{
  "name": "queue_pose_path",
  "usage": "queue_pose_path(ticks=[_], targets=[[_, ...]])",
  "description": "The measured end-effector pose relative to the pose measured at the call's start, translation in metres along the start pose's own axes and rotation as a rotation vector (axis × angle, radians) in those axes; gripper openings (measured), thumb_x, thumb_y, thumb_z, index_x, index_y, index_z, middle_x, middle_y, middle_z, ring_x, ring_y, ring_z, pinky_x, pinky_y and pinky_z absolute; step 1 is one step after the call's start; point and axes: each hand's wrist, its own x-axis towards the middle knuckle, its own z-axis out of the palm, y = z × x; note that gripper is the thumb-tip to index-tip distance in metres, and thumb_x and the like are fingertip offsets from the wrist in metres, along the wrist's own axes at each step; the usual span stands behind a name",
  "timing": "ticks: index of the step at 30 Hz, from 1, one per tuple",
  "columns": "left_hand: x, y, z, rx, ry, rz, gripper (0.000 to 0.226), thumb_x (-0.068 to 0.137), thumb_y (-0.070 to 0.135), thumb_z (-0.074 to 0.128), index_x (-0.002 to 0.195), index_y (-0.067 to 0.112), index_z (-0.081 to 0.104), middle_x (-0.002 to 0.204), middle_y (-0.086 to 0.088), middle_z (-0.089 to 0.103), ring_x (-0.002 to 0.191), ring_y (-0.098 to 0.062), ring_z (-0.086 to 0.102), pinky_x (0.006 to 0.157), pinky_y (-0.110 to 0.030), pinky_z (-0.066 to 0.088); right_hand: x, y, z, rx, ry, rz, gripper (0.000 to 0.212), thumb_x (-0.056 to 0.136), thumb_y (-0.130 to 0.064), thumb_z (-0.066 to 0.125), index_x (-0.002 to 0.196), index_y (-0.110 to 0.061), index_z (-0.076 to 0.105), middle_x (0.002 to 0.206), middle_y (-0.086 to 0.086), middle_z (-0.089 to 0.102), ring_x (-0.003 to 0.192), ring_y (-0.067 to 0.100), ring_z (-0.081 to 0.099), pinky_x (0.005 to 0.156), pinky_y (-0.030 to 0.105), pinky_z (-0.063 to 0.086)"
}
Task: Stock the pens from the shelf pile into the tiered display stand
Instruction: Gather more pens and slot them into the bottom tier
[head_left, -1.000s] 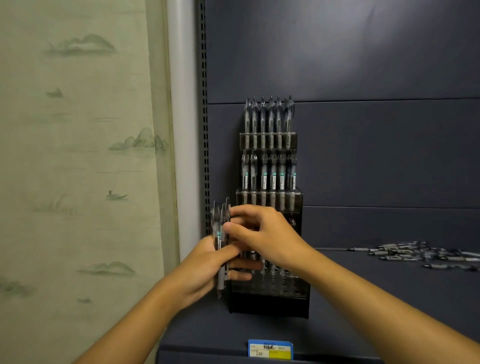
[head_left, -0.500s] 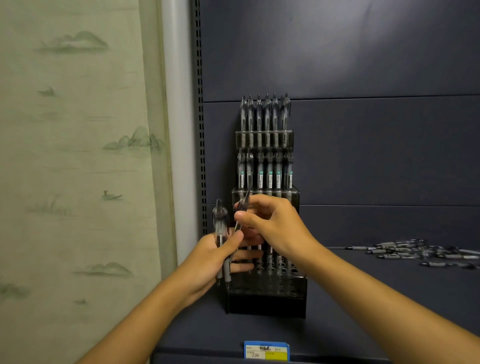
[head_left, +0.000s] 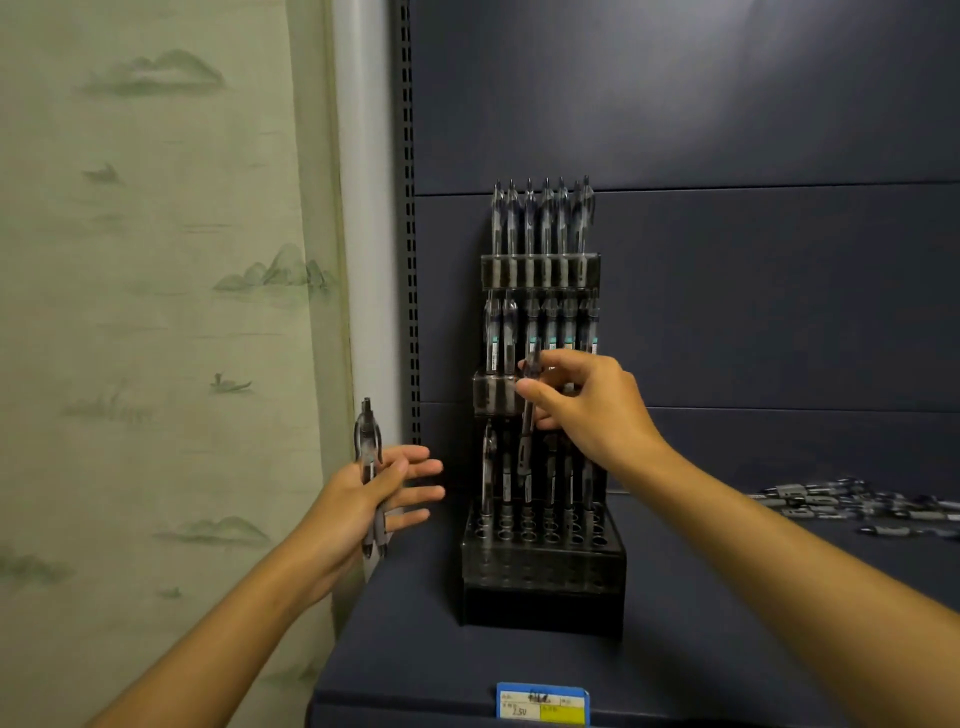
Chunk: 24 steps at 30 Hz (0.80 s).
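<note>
A black tiered display stand (head_left: 543, 577) sits on the dark shelf, its top two tiers filled with upright pens and its lowest tier holding several pens at the back. My right hand (head_left: 587, 410) pinches a single pen (head_left: 527, 441) upright in front of the stand, tip pointing down over the lowest tier. My left hand (head_left: 374, 499), left of the stand, holds a small bunch of pens (head_left: 368, 457) against the palm with the thumb, fingers stretched out. The loose pen pile (head_left: 852, 501) lies on the shelf at the far right.
A perforated shelf upright (head_left: 411, 260) and a pale pillar run along the stand's left side. Landscape wallpaper covers the wall at left. A blue and yellow price tag (head_left: 540, 701) is fixed on the shelf's front edge. The shelf's dark back panel rises behind the stand.
My right hand took one pen from the left hand's bunch and carried it up and right to the stand. My left hand drew away leftward and its fingers spread.
</note>
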Motion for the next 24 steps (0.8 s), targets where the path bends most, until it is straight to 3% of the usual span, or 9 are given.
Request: queue_pose_path(ticks=[6, 14, 16, 19, 24], targets=[[-0.001, -0.011, -0.007, 0.036, 0.020, -0.017, 0.022, 0.102, 0.012, 0.045, 0.114, 0.009, 0.064, 0.104, -0.006, 0.077, 0.089, -0.022, 0.075, 0.073, -0.030, 0.062, -0.009, 0.018, 0.014, 0.001, -0.034, 0.042, 0.041, 0.089, -0.027, 0.072, 0.127, -0.015, 0.066, 0.089, -0.002, 0.072, 0.073, 0.012, 0.073, 0.075, 0.031, 0.062], [-0.006, -0.012, -0.007, 0.084, 0.004, -0.015, 0.023, 0.102, 0.013, 0.045, 0.114, 0.010, 0.065, 0.106, -0.007, 0.076, 0.094, -0.025, 0.074, 0.073, -0.030, 0.062, -0.020, 0.020, 0.026, -0.005, -0.046, 0.081, 0.047, 0.087, -0.028, 0.074, 0.131, -0.015, 0.062, 0.087, -0.008, 0.071, 0.073, 0.011, 0.073, 0.083, 0.032, 0.061], [-0.007, -0.013, -0.006, 0.085, 0.001, -0.012, 0.023, 0.102, 0.013, 0.045, 0.114, 0.010, 0.065, 0.105, -0.007, 0.076, 0.093, -0.025, 0.074, 0.073, -0.030, 0.062, -0.024, 0.023, 0.029, -0.009, -0.049, 0.089, 0.043, 0.086, -0.028, 0.076, 0.126, -0.017, 0.064, 0.084, -0.006, 0.072, 0.072, 0.010, 0.073, 0.080, 0.032, 0.061], [-0.007, -0.013, -0.004, 0.077, -0.001, -0.006, 0.023, 0.102, 0.013, 0.045, 0.113, 0.010, 0.065, 0.104, -0.006, 0.076, 0.091, -0.024, 0.074, 0.072, -0.030, 0.062, -0.029, 0.030, 0.033, -0.013, -0.063, 0.126, 0.028, 0.081, -0.026, 0.080, 0.103, -0.022, 0.063, 0.078, -0.001, 0.074, 0.068, 0.007, 0.072, 0.071, 0.032, 0.062], [-0.007, -0.012, -0.003, 0.092, -0.016, -0.005, 0.023, 0.102, 0.014, 0.046, 0.114, 0.010, 0.065, 0.106, -0.007, 0.076, 0.093, -0.025, 0.074, 0.073, -0.031, 0.061, -0.035, 0.039, 0.036, -0.083, -0.097, 0.147, 0.024, 0.078, -0.028, 0.082, 0.088, -0.019, 0.062, 0.071, 0.001, 0.073, 0.062, 0.006, 0.071, 0.065, 0.027, 0.061]])
